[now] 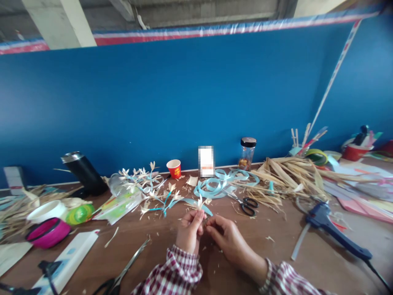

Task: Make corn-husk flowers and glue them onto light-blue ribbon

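My left hand is closed, pinching a small cream flower that looks made of dried husk; its petals point up above the thumb. My right hand is also closed, thumb and fingertips together just right of the left fingers. What lies in that pinch is too small to make out. A light blue ribbon passes behind the hands, and its coils lie further back. Left of the hands are similar cream flowers on blue-wrapped stems.
Black-handled scissors and dried husks lie to the right, with a blue glue gun nearer. Other scissors and a power strip are at left. Behind stand a red paper cup, a jar and a black flask.
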`<state>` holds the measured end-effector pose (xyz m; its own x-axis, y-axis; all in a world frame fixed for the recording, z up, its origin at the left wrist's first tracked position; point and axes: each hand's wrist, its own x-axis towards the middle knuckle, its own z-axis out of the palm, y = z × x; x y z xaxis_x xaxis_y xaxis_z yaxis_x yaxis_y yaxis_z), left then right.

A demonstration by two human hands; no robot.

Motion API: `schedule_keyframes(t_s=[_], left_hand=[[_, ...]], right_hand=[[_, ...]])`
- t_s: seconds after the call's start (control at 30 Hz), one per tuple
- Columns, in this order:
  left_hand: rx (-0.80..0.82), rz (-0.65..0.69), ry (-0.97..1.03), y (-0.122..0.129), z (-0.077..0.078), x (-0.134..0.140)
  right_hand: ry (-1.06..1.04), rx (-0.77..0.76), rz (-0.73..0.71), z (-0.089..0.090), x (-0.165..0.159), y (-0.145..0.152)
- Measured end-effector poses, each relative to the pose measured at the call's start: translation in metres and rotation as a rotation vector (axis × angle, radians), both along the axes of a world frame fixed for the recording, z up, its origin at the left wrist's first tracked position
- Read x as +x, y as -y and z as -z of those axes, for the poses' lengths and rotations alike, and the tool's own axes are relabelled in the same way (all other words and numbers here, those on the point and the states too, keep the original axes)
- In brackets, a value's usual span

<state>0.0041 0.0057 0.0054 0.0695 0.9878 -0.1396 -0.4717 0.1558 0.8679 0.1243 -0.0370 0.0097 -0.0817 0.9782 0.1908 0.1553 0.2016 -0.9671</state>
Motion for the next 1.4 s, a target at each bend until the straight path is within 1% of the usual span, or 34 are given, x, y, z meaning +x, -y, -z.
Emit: schedule_keyframes(t_s=[0.13,0.23,0.4,0.5,0.67,0.8,0.87,0.97,1.0,1.07,1.13,1.17,1.27,1.33,1.4], left_hand=[[-0.032,-0.011,-0.001,-0.002,-0.002,0.001],[-0.045,0.005,-0.003,-0.003,-0.001,0.000],[0.009,0.029,-0.046,-0.003,0.002,-0.002],[0.008,0.050,-0.055,-0.002,0.001,-0.001],[0.015,0.106,-0.132,0.001,0.002,0.002],[0.030,0.077,-0.119,0.002,0.002,0.004],[0.025,0.027,-0.124,0.002,0.001,0.004],[0.033,-0.063,-0.208,0.001,0.001,0.004],[0.045,-0.073,-0.249,0.001,0.002,0.004],[0.068,-0.059,-0.313,0.002,0.005,0.005],[0.072,-0.015,-0.346,0.004,0.007,0.005],[0.075,0.011,-0.357,0.005,0.007,0.005],[0.086,0.067,-0.366,0.007,0.007,0.005],[0.066,0.072,-0.333,0.007,0.006,0.004],[0.019,0.049,-0.266,0.005,0.004,0.004]], right_hand=[[-0.013,0.000,0.000,-0.001,0.001,0.000],[-0.015,0.001,-0.003,0.000,0.001,0.000],[-0.025,-0.016,-0.012,0.002,-0.001,0.000],[-0.023,-0.026,-0.006,0.002,-0.001,0.000],[-0.048,-0.039,0.028,0.003,-0.001,0.000],[-0.063,-0.063,0.013,0.003,0.000,-0.002],[-0.030,-0.043,0.062,0.001,0.005,-0.004],[0.108,0.016,0.216,-0.003,0.016,-0.009],[0.158,0.035,0.262,-0.004,0.019,-0.010],[0.221,0.058,0.306,-0.005,0.022,-0.012],[0.229,0.057,0.291,-0.006,0.020,-0.011],[0.217,0.053,0.260,-0.006,0.018,-0.010],[0.149,0.040,0.118,-0.010,0.010,-0.005],[0.125,0.046,0.068,-0.012,0.007,-0.002],[0.142,0.053,0.071,-0.013,0.007,-0.001]])
